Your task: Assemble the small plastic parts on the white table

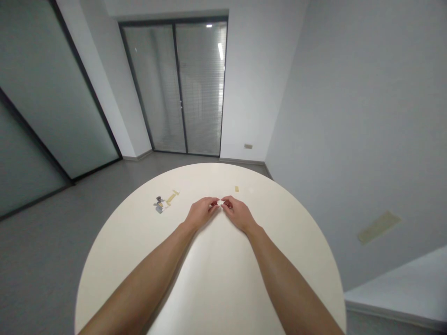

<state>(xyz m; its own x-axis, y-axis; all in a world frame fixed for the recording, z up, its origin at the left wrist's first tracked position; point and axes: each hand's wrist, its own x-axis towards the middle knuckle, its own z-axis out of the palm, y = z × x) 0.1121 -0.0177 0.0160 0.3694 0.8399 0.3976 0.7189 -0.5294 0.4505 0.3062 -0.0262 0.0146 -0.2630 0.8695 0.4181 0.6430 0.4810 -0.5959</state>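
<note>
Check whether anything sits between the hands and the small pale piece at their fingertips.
Nothing visible does. The left hand and right hand meet at the small pale piece, with their fingertips directly on it.

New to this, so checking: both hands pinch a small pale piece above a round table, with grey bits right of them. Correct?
No: the head view shows the grey bits left of the left hand and right hand, not right. The pale piece and table stand as you said.
</note>
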